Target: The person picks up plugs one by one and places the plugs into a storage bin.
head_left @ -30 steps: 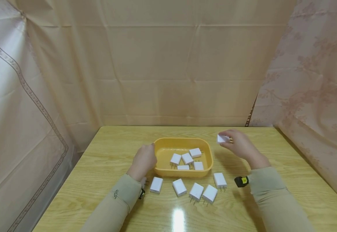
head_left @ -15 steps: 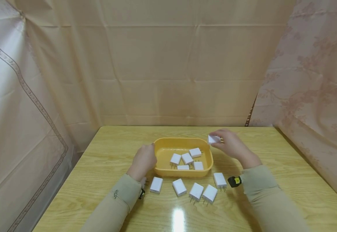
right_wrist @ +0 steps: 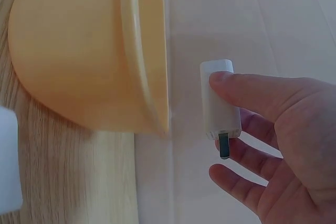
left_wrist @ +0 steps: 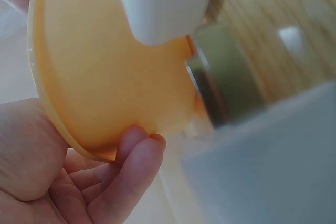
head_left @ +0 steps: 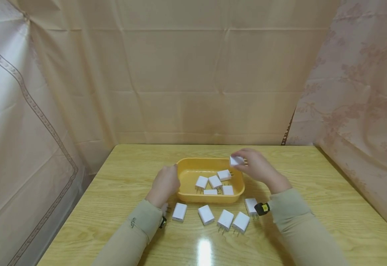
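My right hand [head_left: 258, 168] pinches a white plug-in charger [head_left: 236, 161] between thumb and fingers, above the right end of a yellow plastic basin [head_left: 210, 199]. In the right wrist view the held charger [right_wrist: 218, 100] shows a metal prong pointing away from the thumb. At the basin's left end my left hand [head_left: 166, 183] grips the rim; the left wrist view shows its thumb and fingers [left_wrist: 139, 166] on either side of the basin wall [left_wrist: 105, 77]. Inside the basin lie several white chargers [head_left: 215, 182], prongs pointing various ways.
On the wooden table [head_left: 113, 218], in front of the basin, several more chargers lie in a loose row, among them one charger [head_left: 179, 212] near the left wrist and one charger [head_left: 251, 206] partly behind the right wrist camera [head_left: 262, 208]. A beige cloth [head_left: 193, 74] hangs behind.
My right hand has carried the held charger leftward, from beside the basin to over its right rim. The left hand, the basin and the lying chargers have stayed put.
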`<state>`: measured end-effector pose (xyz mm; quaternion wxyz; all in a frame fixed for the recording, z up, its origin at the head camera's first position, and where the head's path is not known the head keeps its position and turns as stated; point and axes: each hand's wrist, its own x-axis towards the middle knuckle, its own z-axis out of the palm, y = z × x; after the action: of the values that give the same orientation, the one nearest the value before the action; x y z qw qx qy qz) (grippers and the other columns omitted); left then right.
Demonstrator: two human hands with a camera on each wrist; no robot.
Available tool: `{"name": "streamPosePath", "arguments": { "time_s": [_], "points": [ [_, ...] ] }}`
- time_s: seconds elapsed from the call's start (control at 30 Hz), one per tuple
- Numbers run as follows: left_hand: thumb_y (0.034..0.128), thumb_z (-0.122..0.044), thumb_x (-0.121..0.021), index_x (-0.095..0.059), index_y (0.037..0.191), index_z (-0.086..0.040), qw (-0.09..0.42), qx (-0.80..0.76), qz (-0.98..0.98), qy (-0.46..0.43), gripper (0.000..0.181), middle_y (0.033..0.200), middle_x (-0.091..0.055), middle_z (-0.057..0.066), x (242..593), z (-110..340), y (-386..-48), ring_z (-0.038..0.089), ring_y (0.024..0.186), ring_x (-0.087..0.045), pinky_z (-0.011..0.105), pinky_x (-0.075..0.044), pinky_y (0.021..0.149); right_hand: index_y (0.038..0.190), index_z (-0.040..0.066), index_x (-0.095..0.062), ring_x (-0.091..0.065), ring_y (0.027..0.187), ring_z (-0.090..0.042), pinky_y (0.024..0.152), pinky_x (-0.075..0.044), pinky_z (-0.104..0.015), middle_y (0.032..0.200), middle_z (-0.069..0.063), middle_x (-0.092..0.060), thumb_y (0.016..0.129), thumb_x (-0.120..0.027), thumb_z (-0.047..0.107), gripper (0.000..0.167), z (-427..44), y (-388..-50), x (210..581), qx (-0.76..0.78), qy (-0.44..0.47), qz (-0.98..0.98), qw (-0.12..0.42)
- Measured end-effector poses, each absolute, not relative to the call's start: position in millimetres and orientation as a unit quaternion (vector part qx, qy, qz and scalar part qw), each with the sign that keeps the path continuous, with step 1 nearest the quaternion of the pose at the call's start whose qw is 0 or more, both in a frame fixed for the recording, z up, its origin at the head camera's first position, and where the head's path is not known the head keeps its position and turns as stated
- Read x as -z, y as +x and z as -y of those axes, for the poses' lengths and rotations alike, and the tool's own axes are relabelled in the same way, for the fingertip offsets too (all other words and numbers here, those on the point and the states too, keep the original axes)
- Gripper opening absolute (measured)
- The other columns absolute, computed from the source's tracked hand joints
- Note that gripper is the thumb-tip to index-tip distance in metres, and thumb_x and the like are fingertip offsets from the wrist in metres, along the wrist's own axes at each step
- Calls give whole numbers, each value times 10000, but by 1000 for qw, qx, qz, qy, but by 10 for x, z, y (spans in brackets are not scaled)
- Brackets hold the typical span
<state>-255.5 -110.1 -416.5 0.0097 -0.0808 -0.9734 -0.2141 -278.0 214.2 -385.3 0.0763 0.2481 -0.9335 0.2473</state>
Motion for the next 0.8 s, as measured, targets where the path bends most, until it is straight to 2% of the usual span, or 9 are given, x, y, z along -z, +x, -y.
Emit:
{"name": "streamPosePath", "arguments": {
  "time_s": [0.27, 0.8],
  "points": [
    [917, 77, -581, -563, 1353, 97, 13, 205, 975, -80, 437, 1099, -683, 239, 4164, 1093, -2557, 205, 681, -590, 257, -471, 496, 1290, 57, -680, -596, 1152, -362, 965, -489, -553, 1272, -162, -642, 927, -766, 176, 391, -1997, -2753, 3831, -240, 257, 934, 72],
    [917, 77, -585, -552, 1365, 107, 18, 204, 975, -83, 450, 1060, -688, 239, 4173, 1102, -2557, 190, 613, -578, 251, -445, 459, 1285, 69, -680, -595, 1165, -327, 980, -491, -521, 1270, -123, -644, 930, -762, 159, 376, -1765, -2728, 3866, -232, 290, 927, 52]
  ]
}}
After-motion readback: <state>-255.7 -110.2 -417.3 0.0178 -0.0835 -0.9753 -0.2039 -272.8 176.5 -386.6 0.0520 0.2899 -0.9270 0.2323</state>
